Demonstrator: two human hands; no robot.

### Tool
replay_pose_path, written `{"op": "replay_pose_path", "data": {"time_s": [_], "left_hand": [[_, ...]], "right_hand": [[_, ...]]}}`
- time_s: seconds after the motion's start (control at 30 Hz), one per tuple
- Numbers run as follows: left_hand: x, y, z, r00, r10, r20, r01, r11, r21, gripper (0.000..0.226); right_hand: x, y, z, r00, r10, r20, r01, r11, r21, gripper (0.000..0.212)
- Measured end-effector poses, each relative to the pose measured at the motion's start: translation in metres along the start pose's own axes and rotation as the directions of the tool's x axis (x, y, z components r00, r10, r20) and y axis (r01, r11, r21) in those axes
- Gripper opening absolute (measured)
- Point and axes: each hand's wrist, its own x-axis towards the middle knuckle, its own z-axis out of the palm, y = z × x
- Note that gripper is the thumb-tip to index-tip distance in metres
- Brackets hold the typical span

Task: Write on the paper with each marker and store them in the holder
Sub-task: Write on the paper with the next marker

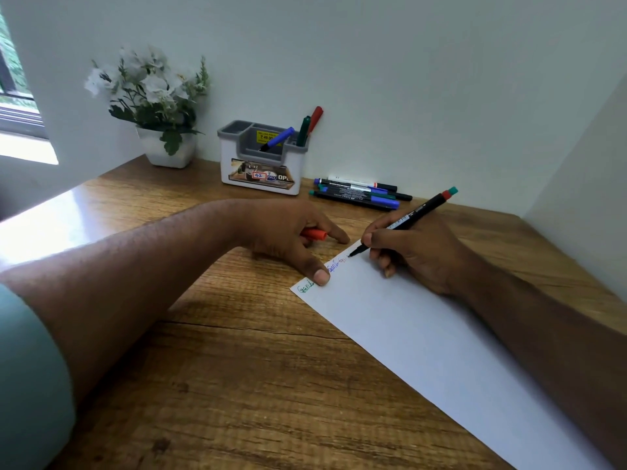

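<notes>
Marker (403, 222) in right hand (417, 252), tip touching paper (424, 334).

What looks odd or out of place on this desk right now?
Little. The blue marker lies slanted across the holder instead of standing like the green and red ones. A crack runs across the desk.

The wooden tabletop (237, 385) runs out under my arms to the wall. My paper (424, 334) lies flat on it, slanted. At the back stand a white flower pot (168, 149) and the marker holder (261, 164); just beside the holder lies a small heap of markers (359, 193), perhaps five.
</notes>
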Motion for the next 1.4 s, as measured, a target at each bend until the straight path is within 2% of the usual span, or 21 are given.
{"op": "replay_pose_path", "data": {"time_s": [0.1,0.23,0.43,0.57,0.83,0.93,1.0,1.07,1.17,1.2,1.3,1.4], "left_hand": [[0.0,-0.001,-0.001,1.0,0.0,0.003,0.0,1.0,0.002,0.08],[0.0,0.0,-0.001,1.0,-0.004,-0.001,0.004,1.0,0.007,0.081],[0.001,0.0,-0.001,1.0,-0.006,0.009,0.006,1.0,0.017,0.078],[0.002,-0.001,-0.002,1.0,-0.001,0.024,0.0,1.0,0.024,0.079],[0.002,0.0,-0.002,0.999,0.01,0.031,-0.01,1.0,0.02,0.078],[0.003,-0.001,-0.002,1.0,0.011,0.025,-0.012,0.999,0.038,0.077],[0.002,-0.001,-0.002,1.0,0.0,0.024,0.0,1.0,0.031,0.076],[0.0,-0.003,-0.001,0.999,-0.015,-0.029,0.014,0.999,-0.042,0.067],[-0.001,-0.009,0.001,0.987,0.01,-0.162,-0.064,0.942,-0.33,0.025],[-0.002,-0.011,0.002,0.98,0.018,-0.196,-0.092,0.922,-0.375,0.017],[-0.003,-0.013,0.004,0.961,0.027,-0.275,-0.144,0.899,-0.413,0.011],[-0.002,-0.008,0.005,0.943,0.035,-0.331,-0.204,0.847,-0.49,0.019]], "right_hand": [[0.0,0.0,-0.001,1.0,-0.007,-0.015,0.007,1.0,0.003,0.01],[-0.005,-0.001,0.002,0.995,-0.05,0.087,0.058,0.995,-0.086,0.007],[-0.001,0.002,-0.001,0.996,-0.017,-0.086,0.015,0.999,-0.032,0.004],[-0.001,0.002,-0.001,0.998,-0.029,-0.054,0.029,1.0,-0.003,0.003],[-0.002,0.002,-0.001,0.999,-0.053,0.008,0.053,0.997,-0.053,0.007],[-0.002,0.0,-0.001,0.999,-0.051,-0.004,0.051,0.998,-0.039,0.008],[-0.003,0.0,-0.002,0.997,-0.054,-0.046,0.056,0.998,0.029,0.006],[-0.003,-0.001,-0.002,0.993,-0.079,-0.092,0.089,0.991,0.104,0.009],[-0.002,-0.005,-0.001,0.982,-0.134,-0.134,0.155,0.975,0.161,0.02],[-0.001,-0.008,0.0,0.98,-0.141,-0.141,0.166,0.968,0.187,0.021],[0.0,-0.013,0.001,0.983,-0.124,-0.137,0.161,0.939,0.305,0.019],[0.0,-0.014,0.001,0.989,-0.108,-0.097,0.137,0.913,0.385,0.018]]}}
